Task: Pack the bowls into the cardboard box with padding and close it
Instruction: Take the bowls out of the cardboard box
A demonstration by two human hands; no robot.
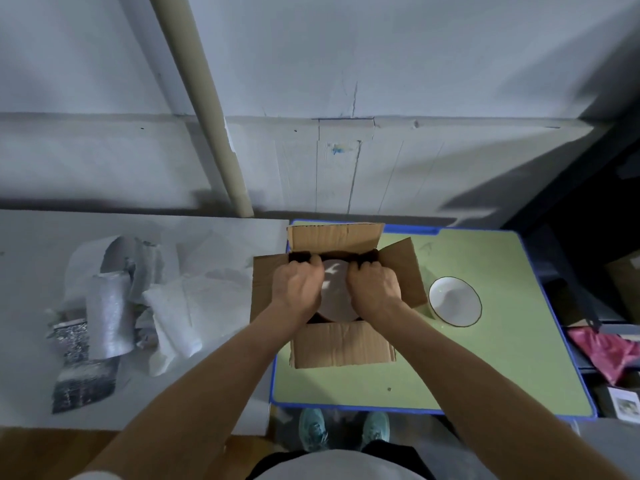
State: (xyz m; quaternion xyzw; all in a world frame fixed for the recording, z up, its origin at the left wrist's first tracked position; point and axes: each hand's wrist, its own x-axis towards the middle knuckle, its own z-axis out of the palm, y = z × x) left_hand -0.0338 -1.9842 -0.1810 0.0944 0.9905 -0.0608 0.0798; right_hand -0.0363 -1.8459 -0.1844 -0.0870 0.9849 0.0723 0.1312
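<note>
Grip: the left hand [298, 285] and right hand [374, 289] are curling round one bowl [334, 292] in the cardboard box [343, 344] at frame centre. The second bowl [454, 301] is waiting outside at right, the padding [166, 306] is lying at left, and the flaps [336, 237] are standing open.

Green bench [485, 375] lies under the right grip [374, 289]. Beige pipe [204, 109] beyond-left of it; teal shoes [313, 427] nearer the person; red bag [609, 351] well right.

L hand [298, 285], R hand [374, 289] prob. grip bowl [334, 289] in cardboard box [343, 344]; 2nd bowl [454, 301] beside it
</note>
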